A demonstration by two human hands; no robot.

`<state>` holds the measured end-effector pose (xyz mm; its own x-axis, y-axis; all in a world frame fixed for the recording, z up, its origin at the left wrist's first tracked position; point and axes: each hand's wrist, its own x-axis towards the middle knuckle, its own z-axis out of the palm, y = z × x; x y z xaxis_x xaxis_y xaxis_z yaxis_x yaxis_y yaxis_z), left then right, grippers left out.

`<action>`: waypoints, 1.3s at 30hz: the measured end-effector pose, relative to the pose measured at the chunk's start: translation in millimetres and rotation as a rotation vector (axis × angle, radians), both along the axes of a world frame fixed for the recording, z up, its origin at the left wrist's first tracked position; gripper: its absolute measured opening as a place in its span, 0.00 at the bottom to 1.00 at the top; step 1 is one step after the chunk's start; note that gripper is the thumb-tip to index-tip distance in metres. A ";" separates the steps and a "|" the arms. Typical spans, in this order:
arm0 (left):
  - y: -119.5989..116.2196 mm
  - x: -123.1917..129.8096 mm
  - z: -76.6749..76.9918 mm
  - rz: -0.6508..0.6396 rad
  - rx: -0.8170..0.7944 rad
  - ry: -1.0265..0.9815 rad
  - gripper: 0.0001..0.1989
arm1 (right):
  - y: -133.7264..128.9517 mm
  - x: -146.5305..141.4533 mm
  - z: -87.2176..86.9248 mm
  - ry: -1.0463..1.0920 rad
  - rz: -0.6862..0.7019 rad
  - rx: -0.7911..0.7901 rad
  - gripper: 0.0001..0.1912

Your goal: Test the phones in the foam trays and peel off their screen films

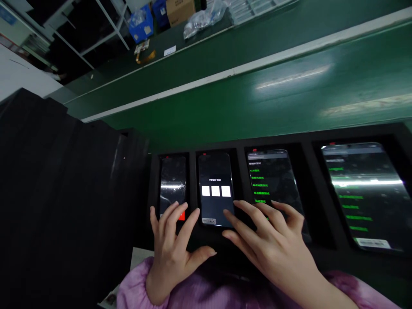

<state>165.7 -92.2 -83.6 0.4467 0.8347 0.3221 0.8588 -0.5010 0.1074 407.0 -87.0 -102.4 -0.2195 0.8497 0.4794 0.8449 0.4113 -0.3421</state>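
Several smartphones lie face up in the slots of a black foam tray [192, 189]. Over the lower end of the leftmost phone [173, 176] is my left hand [175, 244], open with fingers spread; a red patch on that screen shows between them. My right hand [273, 236] is open, its index fingertip at the lower right of the second phone [215, 210], which reads "Vibrator test" above three white squares. Its other fingers stretch over the third phone [270, 171], whose screen lists green lines. The rightmost phone [357, 171] shows a similar list under glare.
Stacked black foam trays [64, 193] rise at the left. Behind the phones runs a green work surface [225, 107] with a pale rail [231, 73]. Farther back are a blue bin [141, 25], a cardboard box [180, 10] and clear plastic bags [206, 19].
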 end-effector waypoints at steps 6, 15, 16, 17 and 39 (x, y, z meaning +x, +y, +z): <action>12.0 10.1 1.9 -0.010 -0.006 0.031 0.35 | 2.0 -1.6 -1.1 0.010 0.010 0.015 0.18; 46.9 51.5 1.4 -0.110 -0.033 0.040 0.45 | -20.1 40.1 17.2 0.117 -0.067 0.092 0.10; 47.2 52.8 0.7 -0.113 -0.031 0.028 0.46 | -25.7 51.9 20.4 0.106 -0.115 0.089 0.13; 46.4 52.5 0.4 -0.114 -0.017 0.005 0.46 | -30.7 63.0 22.2 0.083 -0.155 0.076 0.15; -1.0 3.6 -14.4 -0.058 0.051 -0.011 0.28 | -71.3 156.8 2.6 0.125 -0.482 -0.088 0.37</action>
<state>169.2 -93.2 -98.0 0.4899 0.7902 0.3682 0.8272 -0.5547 0.0899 563.8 -158.3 -99.7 0.2623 0.8785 0.3992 0.8820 -0.0504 -0.4686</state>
